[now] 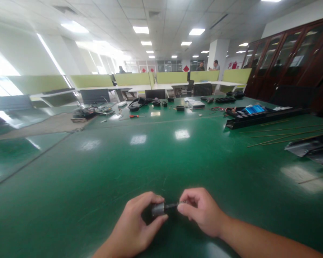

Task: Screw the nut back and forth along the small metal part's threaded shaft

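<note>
Near the front of the green table (pixel 118 168), my left hand (pixel 134 224) grips a small grey metal cylinder with a dark shaft (pixel 158 209), which looks like a small motor. Thumb and fingers curl around the cylinder from both sides. The shaft points right, toward my right hand (pixel 204 213). My right hand is closed in a pinch at the shaft's far end, on a small light-coloured piece (pixel 182 203). Fingertips cover most of that piece, so I cannot tell its kind or whether it is joined to the shaft.
Farther back lie a screwdriver (pixel 136 116), small black boxes (pixel 180 108), a white box (pixel 196 104) and a pile of parts (pixel 86 113). On the right are a long black metal channel (pixel 247 120), thin rods (pixel 274 136) and dark metal pieces (pixel 312 147). People are beyond the green partitions (pixel 172 77).
</note>
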The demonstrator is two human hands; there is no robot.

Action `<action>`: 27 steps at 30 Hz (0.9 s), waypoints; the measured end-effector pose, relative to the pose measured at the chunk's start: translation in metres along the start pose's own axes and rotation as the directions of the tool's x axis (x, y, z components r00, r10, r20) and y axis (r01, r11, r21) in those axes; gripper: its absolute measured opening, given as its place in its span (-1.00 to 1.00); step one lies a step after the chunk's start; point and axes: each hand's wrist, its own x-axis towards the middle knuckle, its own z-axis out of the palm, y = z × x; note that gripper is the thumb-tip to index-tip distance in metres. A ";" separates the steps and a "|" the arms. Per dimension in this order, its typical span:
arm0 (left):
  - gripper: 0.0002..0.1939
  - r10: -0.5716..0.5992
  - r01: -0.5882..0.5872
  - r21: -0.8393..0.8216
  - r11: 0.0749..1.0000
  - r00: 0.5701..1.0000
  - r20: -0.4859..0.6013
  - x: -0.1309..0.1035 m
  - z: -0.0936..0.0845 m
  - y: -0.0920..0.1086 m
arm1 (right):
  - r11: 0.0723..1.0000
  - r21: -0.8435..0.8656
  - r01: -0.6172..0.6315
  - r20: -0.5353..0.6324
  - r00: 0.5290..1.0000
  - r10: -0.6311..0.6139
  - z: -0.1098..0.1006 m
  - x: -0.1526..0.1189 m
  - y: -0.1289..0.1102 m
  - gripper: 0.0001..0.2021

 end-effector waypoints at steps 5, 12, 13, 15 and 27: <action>-0.74 0.007 -0.006 0.005 1.000 1.000 -0.014 0.000 0.000 -0.002 | 1.000 0.011 -0.001 -0.002 1.000 0.001 0.000 0.000 0.001 -0.79; -0.75 0.014 -0.015 -0.025 1.000 0.999 -0.036 -0.002 -0.001 -0.007 | 0.999 0.043 0.004 -0.011 1.000 -0.003 0.000 0.000 0.003 -0.78; -0.75 0.011 -0.013 -0.033 0.999 0.999 -0.037 -0.002 -0.001 -0.008 | 0.999 0.048 0.005 -0.010 1.000 -0.005 0.000 0.000 0.003 -0.78; -0.75 0.008 -0.010 -0.037 0.999 0.999 -0.039 -0.002 -0.002 -0.010 | 0.998 0.060 0.008 -0.009 1.000 -0.007 0.000 0.000 0.004 -0.77; -0.78 0.000 -0.002 -0.030 1.000 0.999 -0.047 0.001 -0.004 -0.009 | 0.995 0.100 0.026 -0.005 1.000 -0.026 -0.001 0.001 0.003 -0.75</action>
